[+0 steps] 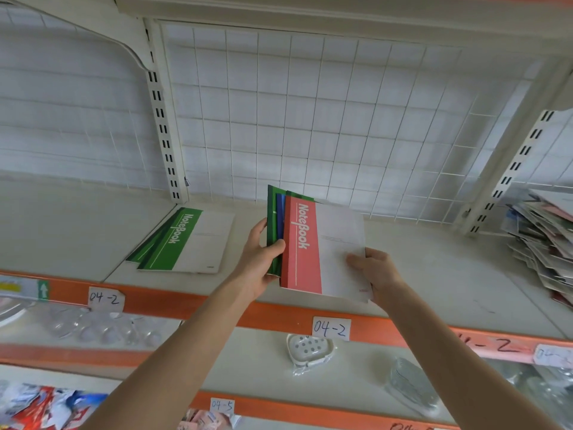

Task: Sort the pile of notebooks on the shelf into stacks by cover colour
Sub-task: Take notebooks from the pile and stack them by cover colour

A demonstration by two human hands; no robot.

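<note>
**Desk:** What are you holding at the moment?

**Me:** I'm gripping a small fan of notebooks [273,218] in my left hand [259,259], with the thumb across the front near the spines and the fingers curled behind. Green and blue covers are showing at the back, and the red notebook [305,252] is sitting in front. My right hand [376,270] is pinching that red one near its white lower right corner, thumb on the cover.

**Desk:** And the rest?

**Me:** The green stack [186,240] is lying flat on the shelf [428,262], left of my hands and slightly skewed. The unsorted pile [545,240] is slumping at the far right of the same board, well apart from it.

**Desk:** So red goes next?

**Me:** I'm judging so. No red stack is showing, so I'm thinking of starting one on the bare board between the green stack and the pile.

**Desk:** Any tips?

**Me:** I'm planning to ease the left thumb just enough that only the red cover slides, drawing it sideways to the right rather than lifting. The covers look thin and slick, so the blue one could drag along. I'm aiming to lay it flat, spine turned like the green ones, beside them with a clear gap.
</note>
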